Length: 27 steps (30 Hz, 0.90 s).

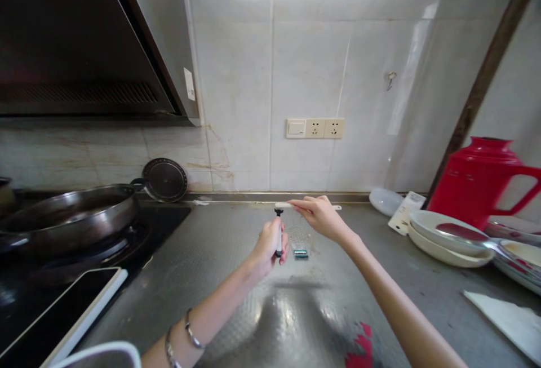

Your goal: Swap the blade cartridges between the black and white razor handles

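Observation:
My left hand (267, 242) is wrapped round a black and silver razor handle (279, 235), held upright above the counter. No blade cartridge shows on its top. My right hand (322, 217) pinches a slim white stick (284, 205), which looks like a toothbrush, with a small hole at its right end. Its left end lies level across the top of the razor handle and appears to touch it. On the metal counter below, just right of my left hand, lies a small green and dark razor cartridge (301, 253).
A steel pan (71, 218) stands on the black stove at left, near a phone (63, 317). A red thermos jug (477, 182), stacked bowls (448, 235) and a white cloth or paper (507, 320) occupy the right. Wall sockets (324, 128) are behind the counter.

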### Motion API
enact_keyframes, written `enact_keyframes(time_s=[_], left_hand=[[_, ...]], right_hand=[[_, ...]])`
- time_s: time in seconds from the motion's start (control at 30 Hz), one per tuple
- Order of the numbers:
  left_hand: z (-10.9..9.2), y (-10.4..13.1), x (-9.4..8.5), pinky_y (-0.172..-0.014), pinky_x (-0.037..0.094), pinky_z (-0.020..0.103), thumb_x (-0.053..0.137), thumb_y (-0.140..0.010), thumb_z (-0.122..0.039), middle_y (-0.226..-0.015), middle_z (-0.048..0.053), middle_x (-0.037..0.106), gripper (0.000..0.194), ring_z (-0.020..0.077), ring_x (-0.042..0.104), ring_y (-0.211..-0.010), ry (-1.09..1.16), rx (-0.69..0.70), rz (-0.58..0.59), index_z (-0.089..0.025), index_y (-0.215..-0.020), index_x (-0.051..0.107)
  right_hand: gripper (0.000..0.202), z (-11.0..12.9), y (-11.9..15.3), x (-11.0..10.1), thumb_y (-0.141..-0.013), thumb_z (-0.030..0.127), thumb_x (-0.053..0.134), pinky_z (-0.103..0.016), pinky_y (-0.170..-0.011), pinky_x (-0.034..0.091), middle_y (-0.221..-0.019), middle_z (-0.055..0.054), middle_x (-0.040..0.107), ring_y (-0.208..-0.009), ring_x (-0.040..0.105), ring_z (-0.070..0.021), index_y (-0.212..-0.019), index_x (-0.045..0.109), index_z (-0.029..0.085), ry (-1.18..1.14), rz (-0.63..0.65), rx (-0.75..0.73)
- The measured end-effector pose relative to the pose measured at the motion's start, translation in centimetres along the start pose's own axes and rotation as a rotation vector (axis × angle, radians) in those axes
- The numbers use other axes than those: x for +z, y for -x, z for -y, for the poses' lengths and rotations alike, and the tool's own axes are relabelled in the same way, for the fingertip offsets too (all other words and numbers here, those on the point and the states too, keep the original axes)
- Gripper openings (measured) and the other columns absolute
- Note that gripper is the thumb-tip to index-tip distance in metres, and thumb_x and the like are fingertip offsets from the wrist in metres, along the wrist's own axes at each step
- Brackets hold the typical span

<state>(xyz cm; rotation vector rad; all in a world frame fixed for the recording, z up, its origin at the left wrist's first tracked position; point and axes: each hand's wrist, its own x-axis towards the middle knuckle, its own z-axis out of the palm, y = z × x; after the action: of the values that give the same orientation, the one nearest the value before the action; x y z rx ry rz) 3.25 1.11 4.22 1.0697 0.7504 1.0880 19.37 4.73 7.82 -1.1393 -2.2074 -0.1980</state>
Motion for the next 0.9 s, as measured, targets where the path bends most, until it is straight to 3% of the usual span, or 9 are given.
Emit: enact_keyframes(time_s=[0.23,0.5,0.67,0.9], left_hand=[[0.12,-0.1,-0.05,-0.025,0.019,0.015,0.038,-0.078,-0.054,-0.029,-0.011,0.034,0.034,0.008,0.029,-0.02,-0.016,0.0,0.001,-0.021,-0.072,0.037],[0.31,-0.06,0.14,-0.024,0.02,0.016,0.036,-0.079,-0.05,-0.028,-0.011,0.033,0.029,0.0086,0.028,-0.02,-0.031,-0.003,0.007,-0.022,-0.073,0.036],[0.42,-0.1,0.15,-0.024,0.02,0.015,0.037,-0.079,-0.052,-0.028,-0.011,0.034,0.031,0.0087,0.029,-0.02,-0.072,0.013,-0.003,-0.022,-0.074,0.037],[0.33,-0.31,-0.08,-0.024,0.02,0.016,0.036,-0.079,-0.051,-0.028,-0.01,0.034,0.03,0.0088,0.029,-0.019,-0.063,0.0,-0.002,-0.022,-0.074,0.036]], right_hand=[[0.032,-0.15,-0.08,-0.11,-0.091,0.036,0.042,-0.024,-0.065,0.034,-0.069,-0.004,0.065,-0.063,0.055,-0.0142,-0.11,0.065,0.024,-0.11,0.025,-0.026],[0.03,-0.1,-0.16,-0.47,-0.089,0.034,0.046,-0.024,-0.064,0.036,-0.073,-0.005,0.069,-0.062,0.057,-0.0145,-0.104,0.069,0.022,-0.148,-0.002,-0.032],[0.029,-0.14,-0.11,-0.46,-0.088,0.033,0.047,-0.025,-0.067,0.037,-0.073,-0.006,0.07,-0.066,0.059,-0.0156,-0.104,0.069,0.023,-0.079,-0.027,0.019],[0.029,-0.61,-0.05,-0.41,-0.085,0.033,0.05,-0.026,-0.066,0.043,-0.087,-0.007,0.072,-0.07,0.063,-0.0178,-0.102,0.07,0.02,-0.218,0.012,0.062]])
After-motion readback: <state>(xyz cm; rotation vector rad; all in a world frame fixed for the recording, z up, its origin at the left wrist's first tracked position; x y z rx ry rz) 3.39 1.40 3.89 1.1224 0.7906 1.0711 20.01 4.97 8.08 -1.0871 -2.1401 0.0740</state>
